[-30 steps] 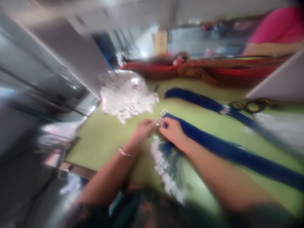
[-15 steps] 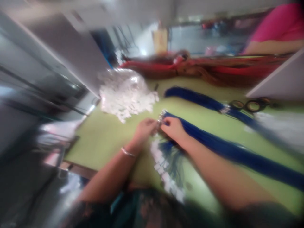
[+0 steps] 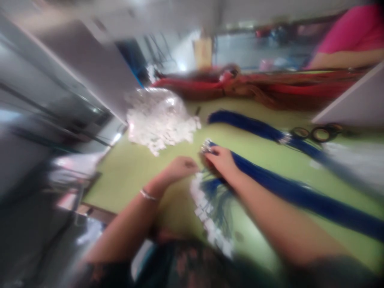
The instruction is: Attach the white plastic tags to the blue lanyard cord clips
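A long bundle of blue wires (image 3: pixel 270 182) runs over the green table, its left end showing small silvery tips (image 3: pixel 205 145). At that end my right hand (image 3: pixel 222 161) is closed, thumb and fingers pinching blue wires. My left hand (image 3: pixel 180 168) is just left of it, fingers pinched together close to the top of a row of white connectors (image 3: pixel 205 216); blur hides what lies between the fingertips. Short blue wires (image 3: pixel 220 196) lead to these connectors. Beyond the hands, a heap of loose white connectors (image 3: pixel 168 130) spills from a clear plastic bag (image 3: pixel 171 98).
A second blue wire bundle (image 3: pixel 246 124) lies farther back, tied near rolls of black tape (image 3: pixel 321 133). Red and brown wires (image 3: pixel 270 88) cross the table's far side. A person's pink sleeve (image 3: pixel 354 30) is at upper right. The green table (image 3: pixel 126 176) ends at the left.
My left hand has moved slightly left and down, away from the silvery wire tips and my right hand. My right hand stays nearly in place at the bundle's end.
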Action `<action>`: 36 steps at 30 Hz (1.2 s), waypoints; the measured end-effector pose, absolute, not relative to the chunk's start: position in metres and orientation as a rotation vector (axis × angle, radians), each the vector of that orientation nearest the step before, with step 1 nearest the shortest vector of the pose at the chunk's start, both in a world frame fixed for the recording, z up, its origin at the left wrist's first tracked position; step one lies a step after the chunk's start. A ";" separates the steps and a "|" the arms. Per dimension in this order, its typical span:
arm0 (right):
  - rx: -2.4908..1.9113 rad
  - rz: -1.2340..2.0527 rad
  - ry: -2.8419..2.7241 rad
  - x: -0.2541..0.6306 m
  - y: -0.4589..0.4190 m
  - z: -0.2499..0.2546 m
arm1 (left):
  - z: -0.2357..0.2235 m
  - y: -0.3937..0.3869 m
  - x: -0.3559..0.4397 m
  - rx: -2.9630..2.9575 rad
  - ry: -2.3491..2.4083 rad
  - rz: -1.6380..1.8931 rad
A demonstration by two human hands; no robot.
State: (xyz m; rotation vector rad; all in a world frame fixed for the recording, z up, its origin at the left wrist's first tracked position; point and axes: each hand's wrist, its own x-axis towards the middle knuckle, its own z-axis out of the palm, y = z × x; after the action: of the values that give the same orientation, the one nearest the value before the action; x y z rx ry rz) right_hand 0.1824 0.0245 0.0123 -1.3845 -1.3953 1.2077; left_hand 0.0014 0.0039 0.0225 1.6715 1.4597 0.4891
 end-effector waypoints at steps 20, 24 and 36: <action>-1.294 1.184 -1.432 0.182 0.022 0.016 | -0.003 0.027 0.010 1.751 1.674 1.075; -1.271 1.094 -1.526 0.180 0.020 0.015 | -0.009 0.010 0.013 1.577 1.662 1.091; -1.372 0.865 -1.764 0.178 0.017 0.009 | -0.008 0.005 0.014 2.132 1.604 1.131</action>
State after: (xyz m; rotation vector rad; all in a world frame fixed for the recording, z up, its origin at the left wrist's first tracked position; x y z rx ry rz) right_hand 0.1780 0.0169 0.0089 -1.3715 -1.7642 0.8652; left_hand 0.0141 0.0046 -0.0085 2.1319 1.6036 1.1310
